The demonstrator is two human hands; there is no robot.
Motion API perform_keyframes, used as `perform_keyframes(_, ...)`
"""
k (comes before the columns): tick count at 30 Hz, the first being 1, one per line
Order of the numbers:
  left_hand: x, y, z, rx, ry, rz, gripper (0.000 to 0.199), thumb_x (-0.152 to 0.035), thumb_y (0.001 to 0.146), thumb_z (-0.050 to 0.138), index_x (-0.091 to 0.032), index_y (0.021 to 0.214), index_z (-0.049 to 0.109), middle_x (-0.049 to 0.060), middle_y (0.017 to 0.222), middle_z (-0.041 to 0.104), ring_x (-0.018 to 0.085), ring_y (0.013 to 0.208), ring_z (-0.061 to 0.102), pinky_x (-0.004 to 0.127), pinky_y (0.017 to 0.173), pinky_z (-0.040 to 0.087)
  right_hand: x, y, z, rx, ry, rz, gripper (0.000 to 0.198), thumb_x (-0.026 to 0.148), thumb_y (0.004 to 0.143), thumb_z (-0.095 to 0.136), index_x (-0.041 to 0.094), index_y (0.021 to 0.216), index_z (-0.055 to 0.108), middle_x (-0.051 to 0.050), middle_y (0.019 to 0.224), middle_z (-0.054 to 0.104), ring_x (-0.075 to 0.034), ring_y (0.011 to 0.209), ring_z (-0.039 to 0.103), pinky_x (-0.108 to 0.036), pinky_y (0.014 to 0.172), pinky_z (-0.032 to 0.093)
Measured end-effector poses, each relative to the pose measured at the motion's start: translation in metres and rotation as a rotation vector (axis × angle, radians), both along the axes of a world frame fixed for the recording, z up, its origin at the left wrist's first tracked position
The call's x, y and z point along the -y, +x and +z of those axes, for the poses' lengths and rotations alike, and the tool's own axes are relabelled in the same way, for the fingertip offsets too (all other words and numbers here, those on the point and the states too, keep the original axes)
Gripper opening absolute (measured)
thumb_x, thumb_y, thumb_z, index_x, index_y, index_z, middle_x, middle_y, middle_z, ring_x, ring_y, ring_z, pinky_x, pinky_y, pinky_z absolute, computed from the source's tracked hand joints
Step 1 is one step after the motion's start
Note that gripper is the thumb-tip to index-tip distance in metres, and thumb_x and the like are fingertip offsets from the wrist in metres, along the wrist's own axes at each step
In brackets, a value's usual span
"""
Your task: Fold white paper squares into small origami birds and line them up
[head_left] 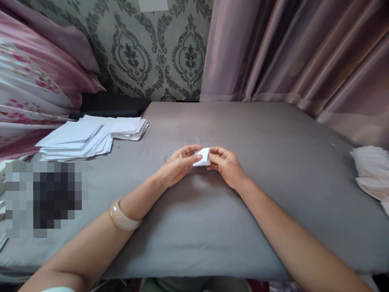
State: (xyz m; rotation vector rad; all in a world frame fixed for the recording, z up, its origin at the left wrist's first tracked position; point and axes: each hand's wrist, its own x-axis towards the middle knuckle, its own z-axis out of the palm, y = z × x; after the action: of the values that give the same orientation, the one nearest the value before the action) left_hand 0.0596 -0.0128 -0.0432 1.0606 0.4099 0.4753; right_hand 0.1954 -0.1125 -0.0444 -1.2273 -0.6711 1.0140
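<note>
You hold the small folded white paper (203, 156) w/ both hands, over the grey cloth (194, 243), approx. at clock's centre. Your L hand (173, 167) pinches its 9 o'clock side betw. thumb and fingers; your R hand (227, 165) pinches its 3 o'clock edge likewise. Betw. 9 and 10 o'clock lie piled white sheets (75, 136). At 3 o'clock is a pale bundle (372, 170), poss. tissue or cloth; at 8, your bangle (122, 219).

Soft light, faint shadows, stretched edges, pixelated patch (54, 198) at left
</note>
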Motion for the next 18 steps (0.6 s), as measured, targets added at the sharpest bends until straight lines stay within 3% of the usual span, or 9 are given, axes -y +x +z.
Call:
perform_keyframes(6,0.009,0.0,-0.007,-0.097,0.394,-0.005,0.067,-0.021,0.064,0.082,-0.022,0.123,0.05,0.008,0.113,0.06,0.018,0.096,0.059,0.031,0.084,0.046,-0.002,-0.004,-0.003,0.2,-0.029,-0.102,0.035,0.025,0.067,0.068,0.021,0.098,0.053,-0.002,0.085,0.066,-0.015,0.072,0.064,-0.028,0.06,0.051)
perform_keyframes(8,0.012,0.001,-0.006,-0.116,0.489,0.036,0.06,-0.022,0.068,0.079,-0.02,0.122,0.051,0.007,0.108,0.061,0.018,0.095,0.059,0.029,0.083,0.045,-0.003,-0.003,-0.008,0.278,-0.016,-0.114,0.039,0.025,0.068,0.068,0.022,0.103,0.05,-0.002,0.086,0.065,-0.015,0.069,0.064,-0.028,0.058,0.051)
perform_keyframes(13,0.013,0.001,-0.002,-0.118,0.553,0.106,0.033,-0.033,0.083,0.065,-0.016,0.11,0.058,0.007,0.095,0.065,0.016,0.085,0.06,0.025,0.075,0.045,-0.004,-0.001,-0.017,0.461,0.018,-0.158,0.039,0.03,0.073,0.066,0.022,0.108,0.05,-0.003,0.093,0.064,-0.011,0.059,0.06,-0.029,0.058,0.051)
perform_keyframes(18,0.011,0.0,-0.005,-0.159,0.678,0.199,0.03,-0.04,0.089,0.054,-0.016,0.105,0.064,0.005,0.087,0.066,0.013,0.072,0.057,0.021,0.065,0.042,-0.003,-0.002,-0.018,0.641,0.008,-0.196,0.02,0.032,0.074,0.066,0.02,0.09,0.061,-0.007,0.103,0.062,-0.016,0.08,0.063,-0.031,0.067,0.051)
